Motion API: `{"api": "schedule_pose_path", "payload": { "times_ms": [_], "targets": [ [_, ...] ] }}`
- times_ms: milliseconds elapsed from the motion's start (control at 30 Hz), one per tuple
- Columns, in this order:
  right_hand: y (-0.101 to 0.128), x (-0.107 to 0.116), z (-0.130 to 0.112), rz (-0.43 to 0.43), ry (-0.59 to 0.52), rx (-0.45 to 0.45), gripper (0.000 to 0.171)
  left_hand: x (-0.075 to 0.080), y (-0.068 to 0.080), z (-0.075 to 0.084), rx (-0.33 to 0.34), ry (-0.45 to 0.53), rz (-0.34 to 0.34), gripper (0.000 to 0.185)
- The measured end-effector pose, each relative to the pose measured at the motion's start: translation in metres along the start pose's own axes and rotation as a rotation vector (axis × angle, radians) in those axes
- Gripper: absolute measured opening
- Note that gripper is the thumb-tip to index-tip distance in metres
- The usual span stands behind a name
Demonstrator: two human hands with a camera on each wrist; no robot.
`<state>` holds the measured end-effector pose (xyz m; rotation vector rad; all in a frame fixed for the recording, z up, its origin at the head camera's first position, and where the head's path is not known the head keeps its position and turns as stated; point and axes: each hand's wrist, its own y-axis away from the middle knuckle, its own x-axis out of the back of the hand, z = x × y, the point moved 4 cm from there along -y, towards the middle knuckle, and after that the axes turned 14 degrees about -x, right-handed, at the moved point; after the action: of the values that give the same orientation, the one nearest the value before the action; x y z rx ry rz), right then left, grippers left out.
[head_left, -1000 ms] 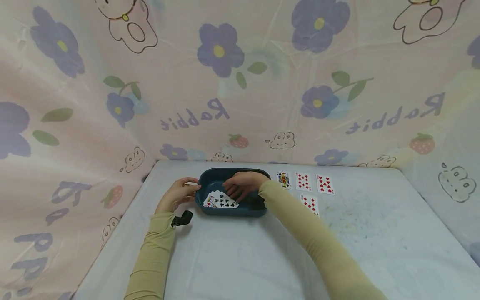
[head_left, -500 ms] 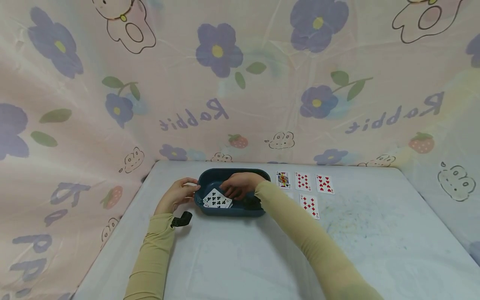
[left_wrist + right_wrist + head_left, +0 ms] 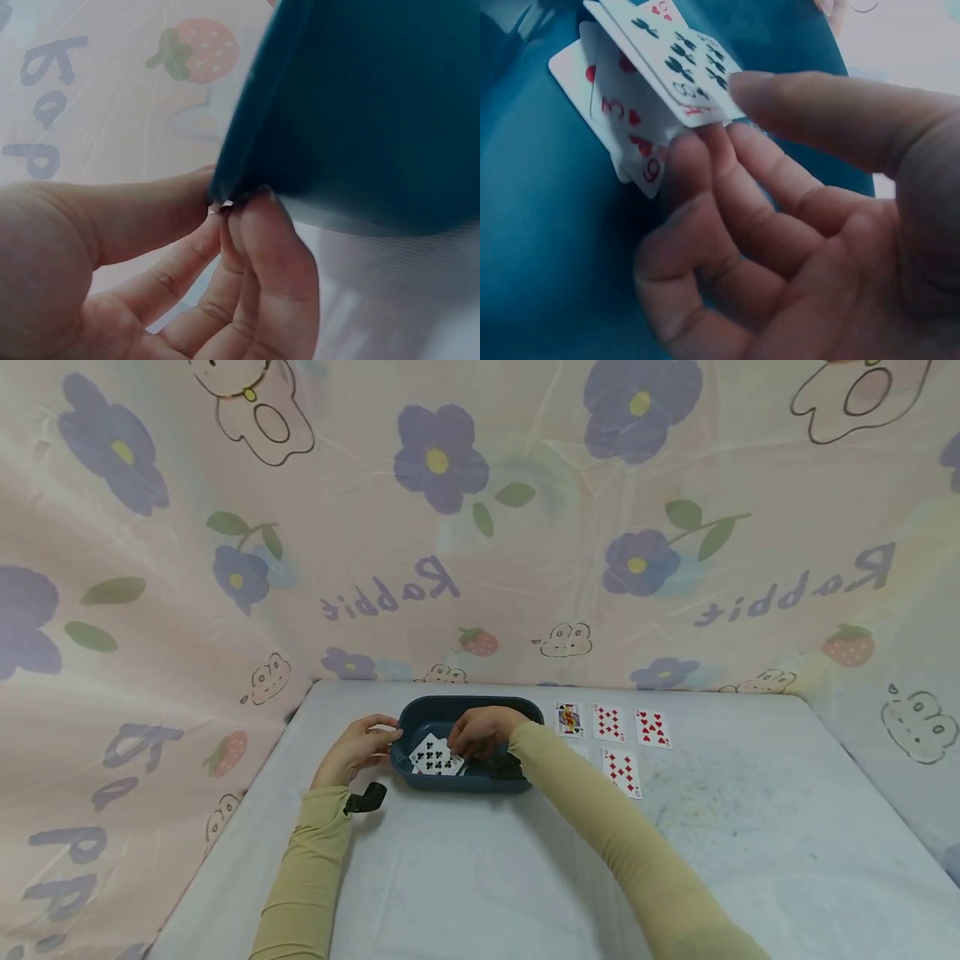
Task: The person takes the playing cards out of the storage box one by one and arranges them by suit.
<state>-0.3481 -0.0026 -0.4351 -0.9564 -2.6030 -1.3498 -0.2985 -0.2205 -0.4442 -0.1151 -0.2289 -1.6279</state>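
Note:
My left hand (image 3: 356,750) pinches the left end of a dark teal plastic tub (image 3: 465,786) between thumb and fingers; the left wrist view shows the grip at the tub's rim (image 3: 232,165). Inside the tub, my right hand (image 3: 483,731) pinches playing cards (image 3: 435,758). In the right wrist view the thumb lies on an eight of clubs (image 3: 679,67), with fingers beneath it and the edge of a red king under it. Lower red cards (image 3: 611,112), a three of hearts among them, lie tilted below those. The lower cards are partly hidden.
Right of the tub, face-up cards lie on the white table (image 3: 465,877): a jack (image 3: 569,720), a red diamond card (image 3: 608,722), a heart card (image 3: 652,728) and, nearer, another diamond card (image 3: 622,772). A printed curtain (image 3: 525,568) rises behind the table.
The cards in the tub have shifted from a fan to a tighter bunch. My right hand moved slightly left, then back right, its fingertips now at the cards. My left hand stayed at the rim.

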Motion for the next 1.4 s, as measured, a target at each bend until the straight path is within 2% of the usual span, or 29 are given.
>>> {"api": "schedule_pose_path", "payload": {
  "times_ms": [400, 833, 1133, 1400],
  "targets": [
    [0.0, 0.002, -0.001, 0.004, 0.042, 0.015, 0.014, -0.001, 0.0, 0.004, -0.006, -0.005, -0.009, 0.039],
    [0.009, 0.016, 0.011, 0.114, 0.019, -0.012, 0.014, -0.002, 0.001, 0.002, -0.011, 0.004, -0.002, 0.038],
    [0.022, 0.028, 0.015, 0.246, 0.047, -0.032, 0.018, -0.001, 0.005, 0.004, -0.019, 0.012, 0.001, 0.038],
    [0.03, 0.031, 0.017, 0.314, 0.078, -0.019, 0.018, -0.001, 0.004, 0.004, -0.025, 0.017, -0.004, 0.039]
  ]
}}
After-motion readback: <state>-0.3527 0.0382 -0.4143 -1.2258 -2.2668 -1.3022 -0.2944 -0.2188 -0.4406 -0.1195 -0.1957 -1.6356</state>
